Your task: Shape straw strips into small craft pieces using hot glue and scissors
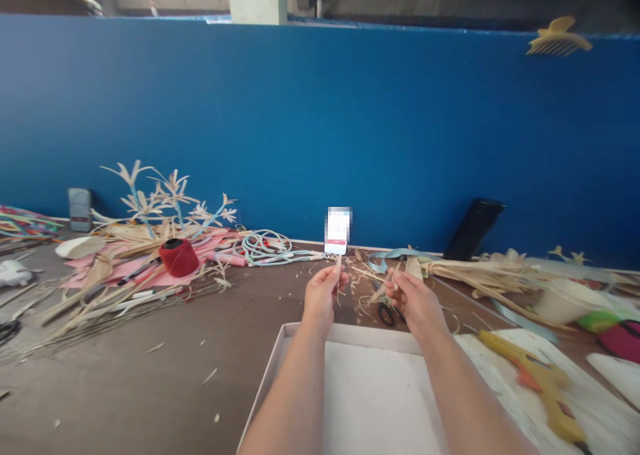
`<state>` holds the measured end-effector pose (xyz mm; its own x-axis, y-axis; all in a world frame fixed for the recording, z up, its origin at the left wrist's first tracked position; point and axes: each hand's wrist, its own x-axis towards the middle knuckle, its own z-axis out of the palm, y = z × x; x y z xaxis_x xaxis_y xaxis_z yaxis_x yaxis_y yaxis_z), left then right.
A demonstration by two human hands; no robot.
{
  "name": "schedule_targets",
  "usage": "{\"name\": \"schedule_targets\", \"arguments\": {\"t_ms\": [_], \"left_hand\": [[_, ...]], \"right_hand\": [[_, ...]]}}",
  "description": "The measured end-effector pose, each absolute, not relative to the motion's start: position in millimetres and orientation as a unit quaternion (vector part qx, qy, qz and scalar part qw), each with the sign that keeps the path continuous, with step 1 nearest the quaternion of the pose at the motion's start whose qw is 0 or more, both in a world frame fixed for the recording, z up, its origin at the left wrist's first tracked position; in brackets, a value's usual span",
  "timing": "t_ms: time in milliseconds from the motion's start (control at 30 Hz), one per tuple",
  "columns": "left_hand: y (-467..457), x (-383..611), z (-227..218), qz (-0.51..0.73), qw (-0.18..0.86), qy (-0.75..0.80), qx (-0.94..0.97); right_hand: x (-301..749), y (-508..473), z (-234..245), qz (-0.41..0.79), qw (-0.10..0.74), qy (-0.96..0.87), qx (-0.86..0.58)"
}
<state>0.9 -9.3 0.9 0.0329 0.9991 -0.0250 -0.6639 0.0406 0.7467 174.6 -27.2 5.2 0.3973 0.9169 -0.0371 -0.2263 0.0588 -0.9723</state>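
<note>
My left hand (321,298) is raised above the far edge of a white shallow box (370,401), its fingers pinched on a thin pale husk strip (339,263) that points upward. A little to the right, my right hand (416,303) is closed on another pale husk strip (384,288); its fingertips partly cover it. The two hands are apart. Below the right fingers lie the black handles of scissors (386,313), among pale scraps on the brown table (210,355). A lit phone (336,231) stands behind my left hand against the blue partition.
At left, husk flowers (143,205) stand behind a red thread spool (179,258) and coiled pale-blue cord (265,247). To the right are a yellow glue gun (535,378), a husk bundle (480,271), a white cup (567,300) and a black upright object (473,229). A blue partition (320,121) bounds the table.
</note>
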Motion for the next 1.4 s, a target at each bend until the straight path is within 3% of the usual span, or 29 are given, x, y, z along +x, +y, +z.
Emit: {"name": "schedule_targets", "arguments": {"t_ms": [400, 1133, 1267, 1400], "left_hand": [[-11, 1, 3, 0.621, 0.652, 0.316, 0.299], [-9, 1, 2, 0.623, 0.649, 0.273, 0.341], [-6, -7, 3, 0.662, 0.6, 0.309, 0.324], [-4, -21, 5, 0.693, 0.464, 0.437, 0.336]], "right_hand": [[159, -33, 11, 0.305, 0.551, -0.456, -0.629], [156, -33, 9, 0.263, 0.56, -0.45, -0.644], [151, -32, 4, 0.262, 0.556, -0.467, -0.636], [148, -31, -5, 0.25, 0.539, -0.503, -0.628]]}}
